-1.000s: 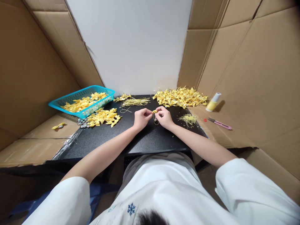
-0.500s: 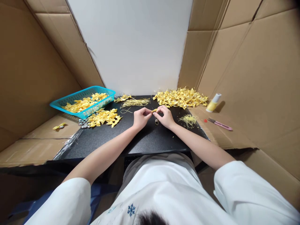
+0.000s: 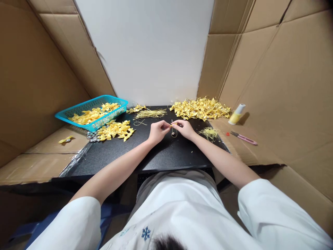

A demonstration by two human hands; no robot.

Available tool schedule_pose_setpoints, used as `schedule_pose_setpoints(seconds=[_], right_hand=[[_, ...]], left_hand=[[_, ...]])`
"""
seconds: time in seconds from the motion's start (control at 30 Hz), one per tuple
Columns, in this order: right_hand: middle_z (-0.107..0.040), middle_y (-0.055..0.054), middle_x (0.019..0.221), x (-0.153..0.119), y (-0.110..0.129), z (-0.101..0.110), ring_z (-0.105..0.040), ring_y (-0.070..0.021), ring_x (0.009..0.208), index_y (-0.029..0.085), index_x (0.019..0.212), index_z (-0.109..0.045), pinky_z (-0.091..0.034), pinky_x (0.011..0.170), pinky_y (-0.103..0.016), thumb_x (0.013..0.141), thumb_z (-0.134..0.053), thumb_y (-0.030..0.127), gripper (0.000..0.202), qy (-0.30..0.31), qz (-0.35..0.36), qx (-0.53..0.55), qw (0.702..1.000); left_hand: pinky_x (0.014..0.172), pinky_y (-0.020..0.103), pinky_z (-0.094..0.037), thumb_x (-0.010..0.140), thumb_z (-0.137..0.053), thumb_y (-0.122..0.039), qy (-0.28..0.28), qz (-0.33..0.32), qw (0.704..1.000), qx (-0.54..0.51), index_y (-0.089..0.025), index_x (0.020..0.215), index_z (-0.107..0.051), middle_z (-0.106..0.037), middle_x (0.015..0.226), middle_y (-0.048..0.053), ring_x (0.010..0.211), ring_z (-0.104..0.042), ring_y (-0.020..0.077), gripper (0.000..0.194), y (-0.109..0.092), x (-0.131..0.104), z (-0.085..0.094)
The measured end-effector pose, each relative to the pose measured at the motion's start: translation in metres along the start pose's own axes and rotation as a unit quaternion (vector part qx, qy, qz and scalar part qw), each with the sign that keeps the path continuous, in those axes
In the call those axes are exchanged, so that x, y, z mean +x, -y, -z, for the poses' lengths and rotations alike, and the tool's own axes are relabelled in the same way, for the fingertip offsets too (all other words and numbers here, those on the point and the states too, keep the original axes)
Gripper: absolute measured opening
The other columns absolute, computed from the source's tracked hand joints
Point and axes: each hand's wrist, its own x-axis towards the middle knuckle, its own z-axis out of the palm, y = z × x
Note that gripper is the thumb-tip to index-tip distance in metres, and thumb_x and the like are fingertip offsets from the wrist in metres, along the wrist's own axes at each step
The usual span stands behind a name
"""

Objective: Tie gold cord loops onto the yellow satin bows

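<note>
My left hand [image 3: 157,132] and my right hand [image 3: 185,129] meet over the middle of the black table, both pinched closed on a small yellow ribbon bow [image 3: 171,126]. Fingertips cover most of the bow, so its shape is hard to make out. Below it hang a small silver bell [image 3: 173,133] and a thin loop of yellow cord [image 3: 174,136]. Behind the left hand lie a bundle of cut yellow cords [image 3: 151,113] and one loose cord [image 3: 140,123]. A heap of yellow bows with cords [image 3: 201,108] lies beyond the right hand.
At the left stand a turquoise basket [image 3: 61,115] of yellow bows and a pile of bows with bells [image 3: 116,130]. One bow [image 3: 66,140] rests on cardboard. To the right are thread scraps [image 3: 209,132], pink-handled snips [image 3: 244,138] and a yellow thread spool [image 3: 236,114]. Cardboard walls [image 3: 286,86] enclose the sides.
My right hand has shifted slightly right and down, its fingers flatter around the bow. The bell and cord loop below show more plainly. Other things stay put.
</note>
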Motion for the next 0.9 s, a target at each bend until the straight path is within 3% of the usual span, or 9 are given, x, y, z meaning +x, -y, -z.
schedule_pose_setpoints(seconds=[0.1, 0.2, 0.33, 0.43, 0.67, 0.9], right_hand=[[-0.074, -0.004, 0.081, 0.004, -0.004, -0.001, -0.066, -0.0176, 0.079, 0.018, 0.076, -0.071, -0.051, 0.079, -0.033, 0.076, -0.066, 0.044, 0.025, 0.024, -0.043, 0.088, 0.995], [-0.072, -0.003, 0.077, 0.007, -0.003, -0.003, -0.066, -0.0171, 0.077, 0.018, 0.072, -0.068, -0.052, 0.079, -0.033, 0.072, -0.072, 0.047, 0.029, 0.011, -0.043, 0.107, 0.993], [-0.071, -0.003, 0.078, 0.014, 0.002, 0.002, -0.062, -0.0137, 0.070, 0.019, 0.074, -0.066, -0.052, 0.068, -0.029, 0.074, -0.070, 0.052, 0.033, -0.044, -0.020, 0.114, 0.992], [-0.071, -0.003, 0.085, 0.023, 0.007, 0.020, -0.060, -0.0106, 0.063, 0.021, 0.080, -0.063, -0.050, 0.055, -0.024, 0.079, -0.066, 0.055, 0.034, -0.105, -0.022, 0.157, 0.982], [-0.064, 0.005, 0.075, 0.039, 0.010, 0.083, -0.067, -0.0067, 0.070, 0.024, 0.086, -0.057, -0.056, 0.065, -0.017, 0.087, -0.064, 0.043, 0.020, -0.260, 0.001, 0.268, 0.928], [-0.064, 0.007, 0.069, 0.038, 0.020, 0.076, -0.068, -0.0044, 0.069, 0.022, 0.084, -0.061, -0.057, 0.069, -0.013, 0.084, -0.070, 0.028, 0.011, -0.265, -0.019, 0.322, 0.909]], left_hand=[[0.066, 0.029, -0.052, 0.072, -0.070, -0.030, 0.014, -0.022, 1.000, 0.012, -0.020, 0.070, -0.070, -0.073, 0.071, 0.003, 0.064, -0.065, 0.0168, 0.011, 0.005, 0.001, -0.001], [0.066, 0.029, -0.051, 0.073, -0.069, -0.029, 0.025, -0.036, 0.999, 0.026, -0.019, 0.069, -0.070, -0.073, 0.070, 0.003, 0.063, -0.064, 0.0162, 0.010, 0.009, 0.002, -0.002], [0.065, 0.027, -0.050, 0.072, -0.069, -0.026, 0.055, -0.039, 0.996, 0.053, -0.019, 0.065, -0.068, -0.071, 0.067, 0.002, 0.060, -0.061, 0.0152, 0.009, 0.010, 0.004, -0.001], [0.061, 0.026, -0.047, 0.069, -0.071, -0.024, 0.086, -0.024, 0.994, 0.070, -0.019, 0.062, -0.067, -0.069, 0.062, 0.001, 0.058, -0.060, 0.0144, 0.010, 0.011, 0.005, 0.001], [0.054, 0.022, -0.042, 0.066, -0.074, -0.029, 0.108, 0.019, 0.993, 0.051, -0.017, 0.061, -0.065, -0.065, 0.058, 0.000, 0.055, -0.055, 0.0116, 0.016, 0.015, 0.009, 0.000], [0.057, 0.022, -0.043, 0.066, -0.073, -0.034, 0.138, 0.072, 0.988, -0.011, -0.014, 0.074, -0.068, -0.066, 0.065, 0.000, 0.057, -0.054, 0.0096, 0.022, 0.015, 0.007, 0.000]])
